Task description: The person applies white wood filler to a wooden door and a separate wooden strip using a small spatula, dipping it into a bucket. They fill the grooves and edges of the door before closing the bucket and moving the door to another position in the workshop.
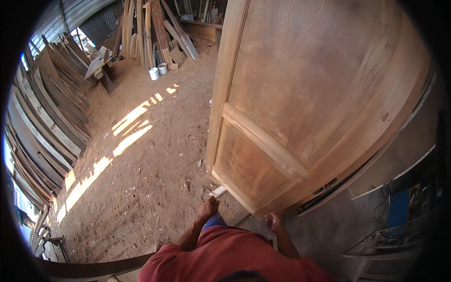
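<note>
A large panelled wooden door (291,80) stands upright in front of me, with a tall upper panel and a smaller lower panel (251,157). My left hand (208,209) is closed like a fist, left of the door's lower corner. Whatever it may hold is hidden. Just beyond it a pale wood offcut (217,191) shows by the door's bottom edge. My right hand (273,221) is near the door's lower right corner, its fingers curled in. Something pale shows at those fingers, too small to name.
Wooden boards (51,108) lean along the left wall. More planks (155,33) stand at the back, with a white bucket (154,74) before them. Sawdust covers the floor (155,178). Right of the door lies a dark metal frame (385,239) near a blue item (398,207).
</note>
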Demonstrator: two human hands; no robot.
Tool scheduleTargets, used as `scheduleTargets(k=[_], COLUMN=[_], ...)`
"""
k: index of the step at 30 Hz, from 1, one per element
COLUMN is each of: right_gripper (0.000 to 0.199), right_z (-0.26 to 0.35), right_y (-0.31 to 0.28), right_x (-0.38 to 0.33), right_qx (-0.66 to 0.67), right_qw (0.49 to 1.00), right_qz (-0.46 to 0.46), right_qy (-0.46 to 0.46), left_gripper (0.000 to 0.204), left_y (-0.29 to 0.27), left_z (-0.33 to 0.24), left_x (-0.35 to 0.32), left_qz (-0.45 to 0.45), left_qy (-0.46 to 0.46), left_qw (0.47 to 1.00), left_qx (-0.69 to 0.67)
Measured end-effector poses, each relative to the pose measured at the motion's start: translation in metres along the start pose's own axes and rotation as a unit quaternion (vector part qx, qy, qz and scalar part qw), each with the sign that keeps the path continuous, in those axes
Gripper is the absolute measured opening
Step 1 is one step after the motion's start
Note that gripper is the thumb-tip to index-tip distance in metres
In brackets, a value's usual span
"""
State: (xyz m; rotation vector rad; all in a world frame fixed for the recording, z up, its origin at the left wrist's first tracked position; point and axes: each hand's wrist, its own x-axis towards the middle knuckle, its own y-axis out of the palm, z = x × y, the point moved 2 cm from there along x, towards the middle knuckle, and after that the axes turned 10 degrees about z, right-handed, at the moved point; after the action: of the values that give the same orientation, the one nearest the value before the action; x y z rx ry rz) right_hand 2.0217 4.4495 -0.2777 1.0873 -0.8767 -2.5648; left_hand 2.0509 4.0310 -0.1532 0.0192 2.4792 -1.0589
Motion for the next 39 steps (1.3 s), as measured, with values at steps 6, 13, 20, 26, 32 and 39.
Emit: scheduleTargets(k=[6, 13, 20, 26, 32, 39], right_gripper=[0.019, 0.017, 0.02, 0.019, 0.012, 0.045], right_z=[0.047, 0.07, 0.023, -0.009, -0.023, 0.101], right_y=[-0.05, 0.012, 0.065, 0.086, 0.081, 0.079], right_x=[-0.093, -0.125, -0.083, -0.092, -0.098, -0.106], right_qx=[0.019, 0.095, 0.151, 0.21, 0.2, -0.119], right_qw=[0.945, 0.88, 0.901, 0.896, 0.876, 0.743], right_qz=[-0.29, -0.412, -0.346, -0.35, -0.367, -0.508], right_qy=[-0.149, -0.218, -0.213, -0.175, -0.24, -0.419], left_gripper=[0.052, 0.082, 0.073, 0.053, 0.056, 0.107], left_y=[-0.04, -0.187, -0.309, -0.394, -0.51, -0.469], left_z=[-0.022, -0.174, -0.309, -0.369, -0.418, -0.378], left_x=[0.113, 0.234, 0.308, 0.301, 0.275, 0.346], left_qz=[-0.139, -0.204, -0.237, -0.212, -0.433, -0.331], left_qy=[0.295, 0.36, 0.466, 0.353, 0.589, 0.399], left_qw=[0.945, 0.91, 0.851, 0.903, 0.643, 0.849], left_qx=[-0.034, -0.021, -0.045, -0.125, -0.229, -0.104])
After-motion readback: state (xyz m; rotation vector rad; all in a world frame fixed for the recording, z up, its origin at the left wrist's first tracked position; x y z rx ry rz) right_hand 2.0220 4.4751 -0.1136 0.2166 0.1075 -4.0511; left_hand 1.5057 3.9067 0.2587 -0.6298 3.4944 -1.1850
